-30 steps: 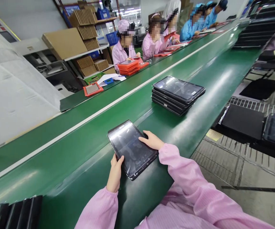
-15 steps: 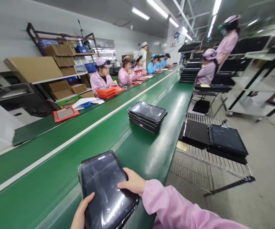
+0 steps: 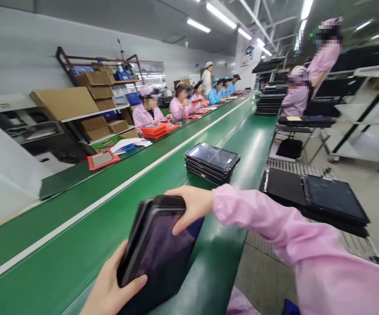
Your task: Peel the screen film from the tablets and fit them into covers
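Observation:
A small stack of black tablets (image 3: 163,253) stands tilted up on edge over the green belt, its glossy screen side turned toward me. My left hand (image 3: 114,278) grips the stack's left side, thumb on the front face. Across the top right corner my right hand (image 3: 192,205) is closed, thumb on the screen and fingers behind it. The lower edge of the tablets runs out of view. Farther along the belt, beyond my right hand, a second stack of tablets (image 3: 212,157) lies flat.
The green conveyor belt (image 3: 87,245) runs away from me. At right, a wire rack (image 3: 268,243) carries a dark tablet (image 3: 335,197) and a black slab (image 3: 283,188). Workers in pink and blue sit along the far side, near red-cased items (image 3: 156,130). More black stacks (image 3: 268,103) stand farther down.
The held tablets have gone from lying back to standing up on edge. My right hand has moved up from their right side to the top corner. The view has shifted slightly left.

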Demonstrator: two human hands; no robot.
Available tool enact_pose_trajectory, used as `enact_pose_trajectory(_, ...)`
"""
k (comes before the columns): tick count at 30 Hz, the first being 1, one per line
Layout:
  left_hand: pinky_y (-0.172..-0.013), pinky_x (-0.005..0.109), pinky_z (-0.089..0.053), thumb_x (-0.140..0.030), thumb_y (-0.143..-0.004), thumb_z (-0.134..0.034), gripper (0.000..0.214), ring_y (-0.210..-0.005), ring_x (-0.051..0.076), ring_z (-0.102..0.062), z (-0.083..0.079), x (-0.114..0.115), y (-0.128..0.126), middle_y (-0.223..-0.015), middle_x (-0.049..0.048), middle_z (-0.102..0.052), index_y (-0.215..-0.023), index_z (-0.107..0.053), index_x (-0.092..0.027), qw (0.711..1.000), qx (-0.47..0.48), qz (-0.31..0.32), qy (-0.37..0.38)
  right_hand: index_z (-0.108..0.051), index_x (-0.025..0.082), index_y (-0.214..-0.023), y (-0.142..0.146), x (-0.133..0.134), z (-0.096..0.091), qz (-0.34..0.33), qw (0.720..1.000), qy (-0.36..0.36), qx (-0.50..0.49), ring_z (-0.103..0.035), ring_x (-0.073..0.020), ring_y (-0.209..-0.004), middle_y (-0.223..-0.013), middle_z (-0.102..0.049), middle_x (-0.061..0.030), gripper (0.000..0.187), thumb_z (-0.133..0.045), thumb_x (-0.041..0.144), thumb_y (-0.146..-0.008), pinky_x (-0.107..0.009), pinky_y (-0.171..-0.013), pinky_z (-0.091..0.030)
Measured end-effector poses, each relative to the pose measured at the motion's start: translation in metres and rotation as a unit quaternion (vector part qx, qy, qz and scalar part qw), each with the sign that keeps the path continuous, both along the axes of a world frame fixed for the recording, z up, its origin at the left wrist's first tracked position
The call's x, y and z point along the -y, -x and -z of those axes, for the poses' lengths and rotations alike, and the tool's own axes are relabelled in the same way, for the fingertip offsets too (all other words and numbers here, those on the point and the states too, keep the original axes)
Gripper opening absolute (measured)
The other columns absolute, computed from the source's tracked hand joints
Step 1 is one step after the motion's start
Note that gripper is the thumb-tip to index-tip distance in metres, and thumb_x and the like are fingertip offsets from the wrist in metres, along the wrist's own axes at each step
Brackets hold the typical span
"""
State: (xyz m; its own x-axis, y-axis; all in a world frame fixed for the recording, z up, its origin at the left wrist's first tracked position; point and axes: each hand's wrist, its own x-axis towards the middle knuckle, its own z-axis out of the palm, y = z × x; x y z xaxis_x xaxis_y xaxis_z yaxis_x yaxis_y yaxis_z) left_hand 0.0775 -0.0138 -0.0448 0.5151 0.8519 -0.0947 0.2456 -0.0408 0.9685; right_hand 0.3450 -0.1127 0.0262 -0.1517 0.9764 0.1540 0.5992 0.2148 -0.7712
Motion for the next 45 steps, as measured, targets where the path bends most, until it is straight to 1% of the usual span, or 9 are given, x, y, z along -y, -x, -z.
enact_pose_trajectory(3, -0.112, 0.053, -0.039, -0.04, -0.052, -0.087, 0.071, -0.121, 0.039, -0.058, -0.004, -0.004, 0.006, -0.125, 0.0078, -0.068, -0.119, -0.068, -0.025, 0.983, -0.089, 0.089, -0.137, -0.065, 0.018, -0.105, -0.001, 0.022, 0.036, 0.074, 0.99, -0.047, -0.111, -0.069, -0.0221, -0.086, -0.092, -0.07, -0.0002, 0.06, -0.09, 0.038, -0.054, -0.03, -0.078, -0.056)
enact_pose_trajectory(6, -0.12, 0.051, -0.026, -0.054, -0.071, -0.074, 0.073, -0.139, 0.035, -0.041, 0.021, -0.005, 0.011, -0.146, 0.0072, -0.052, -0.136, -0.055, -0.027, 0.972, 0.031, -0.071, -0.222, -0.063, 0.02, -0.106, -0.005, 0.036, 0.067, 0.14, 0.956, -0.066, -0.25, -0.071, -0.0229, -0.082, -0.094, -0.071, -0.0023, 0.061, -0.091, 0.032, -0.053, -0.034, -0.075, -0.059)
enact_pose_trajectory(8, -0.119, 0.051, -0.027, -0.063, -0.082, -0.055, 0.072, -0.145, 0.033, -0.033, 0.047, -0.003, 0.008, -0.153, 0.0085, -0.043, -0.143, -0.045, -0.026, 0.943, 0.185, -0.22, -0.166, -0.062, 0.021, -0.104, -0.006, 0.039, 0.081, 0.202, 0.922, -0.072, -0.322, -0.071, -0.023, -0.079, -0.094, -0.072, -0.0031, 0.059, -0.09, 0.03, -0.053, -0.036, -0.073, -0.06)
enact_pose_trajectory(13, -0.116, 0.047, -0.034, -0.067, -0.072, -0.065, 0.082, -0.138, 0.034, -0.044, 0.084, 0.005, -0.014, -0.141, 0.0104, -0.056, -0.14, -0.05, -0.023, 0.958, 0.232, -0.134, 0.097, -0.06, 0.021, -0.094, 0.015, 0.041, 0.106, 0.342, 0.859, -0.086, -0.37, -0.07, -0.0269, -0.082, -0.088, -0.072, -0.0045, 0.057, -0.09, 0.032, -0.047, -0.041, -0.079, -0.059)
enact_pose_trajectory(23, -0.122, 0.048, -0.023, -0.06, -0.064, -0.077, 0.072, -0.141, 0.036, -0.04, 0.09, 0.001, -0.002, -0.131, 0.0094, -0.064, -0.122, -0.063, -0.019, 0.992, -0.021, -0.077, 0.093, -0.059, 0.022, -0.104, 0.038, 0.068, 0.143, 0.351, 0.813, 0.033, -0.463, -0.068, -0.026, -0.101, -0.1, -0.072, -0.005, 0.049, -0.083, 0.028, -0.061, -0.037, -0.09, -0.054)
enact_pose_trajectory(31, -0.111, 0.047, -0.04, -0.075, -0.077, -0.051, 0.073, -0.137, 0.033, -0.046, 0.077, -0.018, -0.034, -0.132, 0.0072, -0.065, -0.132, -0.059, -0.028, 0.958, 0.147, -0.071, 0.238, -0.063, 0.015, -0.102, -0.005, 0.087, 0.087, 0.411, 0.685, 0.045, -0.601, -0.072, -0.0235, -0.063, -0.076, -0.076, -0.0072, 0.04, -0.081, 0.029, -0.07, -0.033, -0.059, -0.06)
enact_pose_trajectory(34, -0.107, 0.048, -0.041, -0.075, -0.078, -0.049, 0.083, -0.135, 0.034, -0.047, 0.097, -0.025, -0.044, -0.13, 0.0119, -0.066, -0.142, -0.05, -0.023, 0.96, 0.127, -0.064, 0.24, -0.066, 0.014, -0.096, -0.048, 0.086, 0.044, 0.468, 0.639, -0.031, -0.61, -0.07, -0.0217, -0.055, -0.066, -0.074, -0.0065, 0.018, -0.068, 0.027, -0.083, -0.033, -0.055, -0.06)
enact_pose_trajectory(39, -0.097, 0.044, -0.049, -0.079, -0.072, -0.052, 0.077, -0.127, 0.036, -0.054, 0.15, -0.03, -0.05, -0.122, 0.0154, -0.068, -0.116, -0.07, -0.019, 0.97, 0.091, -0.035, 0.222, -0.066, 0.018, -0.09, -0.131, 0.068, -0.01, 0.52, 0.606, -0.18, -0.575, -0.069, -0.0171, -0.057, -0.06, -0.069, -0.0004, 0.016, -0.056, 0.03, -0.093, -0.028, -0.057, -0.061)
enact_pose_trajectory(45, -0.095, 0.049, -0.052, -0.081, -0.067, -0.056, 0.071, -0.121, 0.039, -0.056, 0.166, -0.03, -0.056, -0.109, 0.0166, -0.071, -0.097, -0.075, -0.019, 0.977, 0.109, -0.038, 0.179, -0.063, 0.015, -0.089, -0.193, 0.034, -0.005, 0.557, 0.591, -0.183, -0.555, -0.066, -0.0134, -0.06, -0.065, -0.066, 0.0005, 0.019, -0.054, 0.029, -0.098, -0.026, -0.058, -0.059)
